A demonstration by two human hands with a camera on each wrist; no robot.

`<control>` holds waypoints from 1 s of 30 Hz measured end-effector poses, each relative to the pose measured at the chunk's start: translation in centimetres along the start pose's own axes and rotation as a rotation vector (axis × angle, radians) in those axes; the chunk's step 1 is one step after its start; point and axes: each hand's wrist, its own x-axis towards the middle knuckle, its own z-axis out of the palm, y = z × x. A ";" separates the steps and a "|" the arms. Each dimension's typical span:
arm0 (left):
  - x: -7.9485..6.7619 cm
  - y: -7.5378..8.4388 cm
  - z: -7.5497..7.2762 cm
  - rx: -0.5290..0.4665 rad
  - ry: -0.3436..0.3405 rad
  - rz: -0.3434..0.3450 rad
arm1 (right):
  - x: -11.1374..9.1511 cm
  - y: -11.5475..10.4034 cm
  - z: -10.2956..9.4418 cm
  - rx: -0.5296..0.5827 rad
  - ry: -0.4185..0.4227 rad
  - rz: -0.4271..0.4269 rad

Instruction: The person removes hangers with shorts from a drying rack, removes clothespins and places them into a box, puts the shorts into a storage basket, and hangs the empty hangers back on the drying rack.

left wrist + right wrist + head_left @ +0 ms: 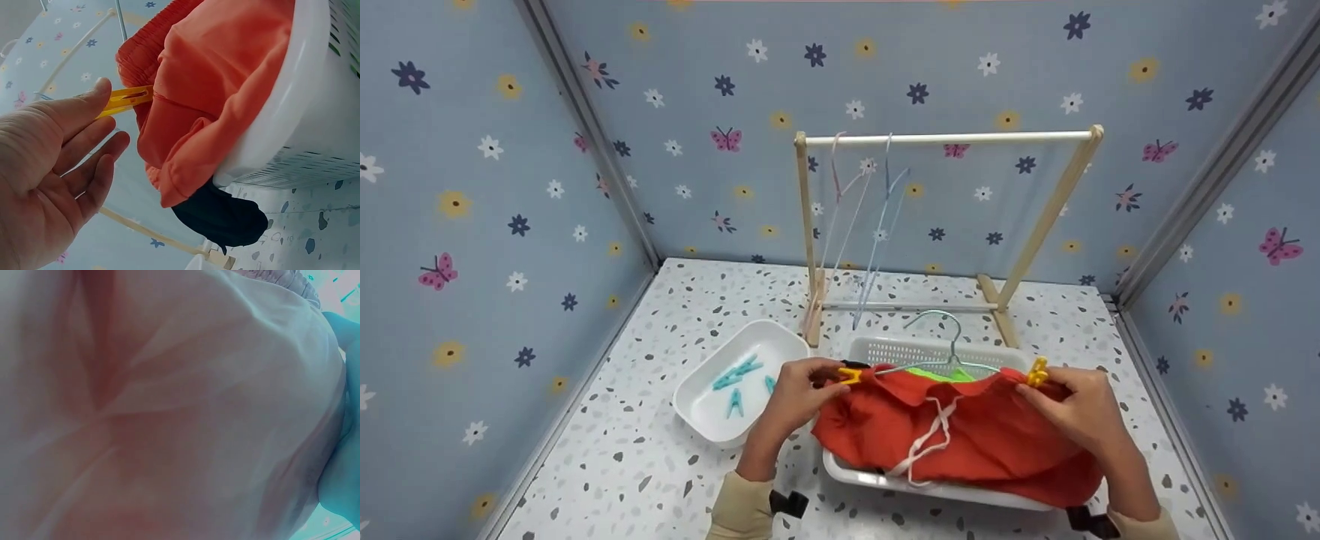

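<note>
Red shorts (pixel 990 427) with a gathered waistband and a white drawstring (pixel 934 439) lie over a white basket (pixel 847 474). A green wire hanger (pixel 958 330) stands up at the waistband. With thumb and finger, my left hand (pixel 799 394) pinches a yellow clothespin (pixel 128 100) biting the left end of the waistband. At the other end, my right hand (pixel 1076 409) grips the waistband beside a second yellow clothespin (pixel 1037 371). Pale, washed-out cloth fills most of the right wrist view, hiding that hand's fingertips.
Left of the basket, a white tray (pixel 697 424) holds several teal clothespins (pixel 735 403). Behind stands a wooden rack (pixel 1046 217) with a pink hanger (pixel 835 180) and a blue hanger (pixel 887 180) on its bar. Bright green cloth (pixel 945 373) and dark cloth (pixel 219 216) show around the shorts.
</note>
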 end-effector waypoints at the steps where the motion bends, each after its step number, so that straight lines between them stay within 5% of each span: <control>1: 0.0 0.1 0.0 0.001 0.005 0.018 | 0.0 0.0 0.0 -0.006 0.002 0.000; 8: 0.1 2.6 -0.4 0.017 0.057 0.186 | 0.3 -0.1 0.1 -0.040 0.012 0.011; 30: -0.4 1.4 -0.2 -0.025 0.206 0.313 | -0.3 0.9 0.7 -0.042 -0.003 0.033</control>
